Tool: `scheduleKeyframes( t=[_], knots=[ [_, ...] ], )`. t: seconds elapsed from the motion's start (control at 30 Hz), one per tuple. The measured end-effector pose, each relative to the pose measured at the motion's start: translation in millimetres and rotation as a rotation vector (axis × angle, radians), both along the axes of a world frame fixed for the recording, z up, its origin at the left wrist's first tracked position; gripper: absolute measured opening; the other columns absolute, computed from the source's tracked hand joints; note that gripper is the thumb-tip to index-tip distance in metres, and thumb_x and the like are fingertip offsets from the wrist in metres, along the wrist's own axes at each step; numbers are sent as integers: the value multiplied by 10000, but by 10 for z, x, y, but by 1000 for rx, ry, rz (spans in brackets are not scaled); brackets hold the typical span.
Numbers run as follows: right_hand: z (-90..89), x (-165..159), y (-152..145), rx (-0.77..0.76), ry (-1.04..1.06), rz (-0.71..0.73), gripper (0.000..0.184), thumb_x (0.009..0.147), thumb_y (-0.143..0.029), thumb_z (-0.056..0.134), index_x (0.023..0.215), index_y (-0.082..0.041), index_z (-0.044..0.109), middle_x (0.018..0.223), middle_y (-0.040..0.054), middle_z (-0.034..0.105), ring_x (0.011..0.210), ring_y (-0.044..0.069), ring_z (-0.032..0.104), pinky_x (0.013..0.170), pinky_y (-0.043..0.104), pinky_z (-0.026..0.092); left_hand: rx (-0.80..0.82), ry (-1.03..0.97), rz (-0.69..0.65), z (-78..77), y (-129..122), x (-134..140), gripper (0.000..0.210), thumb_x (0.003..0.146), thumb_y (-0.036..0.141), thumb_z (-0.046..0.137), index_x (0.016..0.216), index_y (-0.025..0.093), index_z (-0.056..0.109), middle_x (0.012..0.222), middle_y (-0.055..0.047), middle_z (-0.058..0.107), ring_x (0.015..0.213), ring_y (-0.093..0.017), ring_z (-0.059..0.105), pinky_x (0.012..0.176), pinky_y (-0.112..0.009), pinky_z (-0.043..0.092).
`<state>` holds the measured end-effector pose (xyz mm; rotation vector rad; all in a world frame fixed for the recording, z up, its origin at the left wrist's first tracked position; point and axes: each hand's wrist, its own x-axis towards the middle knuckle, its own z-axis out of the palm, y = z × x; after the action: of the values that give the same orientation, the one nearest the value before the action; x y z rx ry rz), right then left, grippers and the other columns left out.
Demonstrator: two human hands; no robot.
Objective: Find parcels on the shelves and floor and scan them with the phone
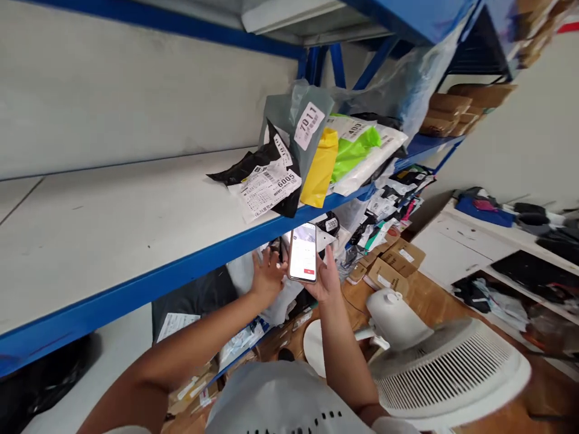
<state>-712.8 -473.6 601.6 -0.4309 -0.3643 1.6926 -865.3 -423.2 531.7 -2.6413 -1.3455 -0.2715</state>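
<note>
My right hand (pixel 326 278) holds a phone (pixel 303 253) upright from its lower right side, with the lit screen facing me. White content and a red button show on the screen, too small to read. At the phone's left edge is my left hand (pixel 268 278), fingers apart, in front of bagged parcels (pixel 244 271) on the lower shelf. Whether its fingertips touch the phone or a bag, I cannot tell. Just above the hands, on the shelf's front edge, lie a black parcel labelled 6005 (pixel 275 184), a grey parcel labelled 7011 (pixel 312 120) and a yellow parcel (pixel 321 169).
The blue-edged shelf (pixel 136 289) runs across in front of me. White and green parcels (pixel 362 150) lie further right on it. A white fan (pixel 443 367) stands close to my right arm. Cardboard boxes (pixel 402 259) are on the floor, and a white table (pixel 461 241) stands at right.
</note>
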Motion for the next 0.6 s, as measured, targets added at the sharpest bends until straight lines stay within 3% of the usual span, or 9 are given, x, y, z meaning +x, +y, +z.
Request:
scheduleKeyframes(
  t=[0.07,0.13,0.23,0.3,0.47,0.6],
  knots=[
    [-66,-50,227,4,-7,31,583,987,-616,317,1255,-192,614,1071,126,783,999,299,743,905,557,560,-22,-6,12,-124,-17,76,627,894,231,509,1510,212,392,1600,-193,298,1478,-433,152,1132,-722,124],
    [-132,-58,453,21,-13,38,575,984,-619,325,1229,-196,628,1063,119,786,975,290,748,887,539,572,-83,-54,110,-191,29,141,721,870,307,575,1541,204,335,1623,-190,259,1471,-461,138,1113,-747,147],
    [-210,15,781,32,-1,11,556,983,-632,328,1222,-230,630,1049,95,792,947,273,750,880,534,572,-141,-175,385,-180,158,210,831,743,467,736,1483,242,430,1530,-225,382,1386,-530,254,1041,-773,221],
    [-238,82,964,4,12,-21,545,973,-644,358,1219,-245,635,1015,74,799,935,268,748,891,540,563,-136,-211,466,-149,231,262,789,733,457,753,1446,271,471,1425,-228,473,1305,-508,377,1030,-749,250],
    [-273,156,1181,-56,-46,-78,482,938,-618,482,1203,-256,656,936,42,807,911,265,742,905,532,553,-160,-256,431,-126,318,293,530,814,316,643,1333,254,557,1233,-165,601,1131,-385,556,1000,-584,383],
    [-341,164,1188,-45,-93,-127,505,927,-647,480,1168,-250,679,926,41,806,856,260,749,863,500,572,-226,-405,443,-90,285,6,332,840,285,571,1155,220,652,1062,-102,694,991,-286,634,892,-403,482]
  ],
)
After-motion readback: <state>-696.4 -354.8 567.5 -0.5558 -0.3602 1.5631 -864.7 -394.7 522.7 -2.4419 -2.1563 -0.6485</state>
